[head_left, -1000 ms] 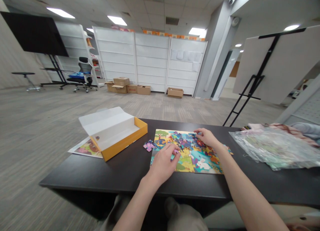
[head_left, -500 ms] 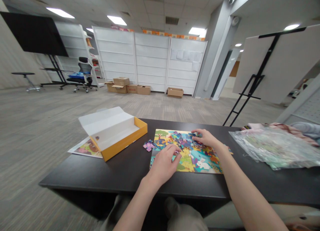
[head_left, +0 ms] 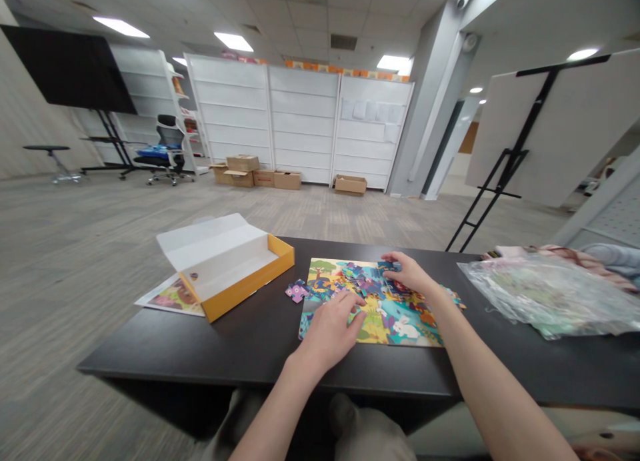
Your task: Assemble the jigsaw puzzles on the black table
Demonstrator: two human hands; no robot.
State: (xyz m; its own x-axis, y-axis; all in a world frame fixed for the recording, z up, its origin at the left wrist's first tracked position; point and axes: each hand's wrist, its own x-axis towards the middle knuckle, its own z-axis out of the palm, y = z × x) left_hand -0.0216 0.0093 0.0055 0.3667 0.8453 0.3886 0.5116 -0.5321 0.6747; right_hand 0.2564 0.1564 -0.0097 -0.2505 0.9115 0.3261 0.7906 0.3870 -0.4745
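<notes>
I log left hand [head_left: 327, 331] released on puzzle [head_left: 395, 321], right hand [head_left: 409, 274] grasping blue piece [head_left: 389, 266], purple pieces [head_left: 298, 291] beside puzzle, on counter [head_left: 200, 346], yellow box [head_left: 245, 288] nearby

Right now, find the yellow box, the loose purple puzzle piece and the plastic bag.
Yellow box [head_left: 247, 289]: head view, front wall.
Loose purple puzzle piece [head_left: 297, 291]: head view, middle.
Plastic bag [head_left: 547, 301]: head view, middle.

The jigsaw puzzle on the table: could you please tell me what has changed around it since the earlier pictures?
The right hand has moved slightly toward the puzzle's far edge, a blue piece at its fingertips. The left hand has settled flatter, fingers spread. The open yellow box stayed put.
</notes>
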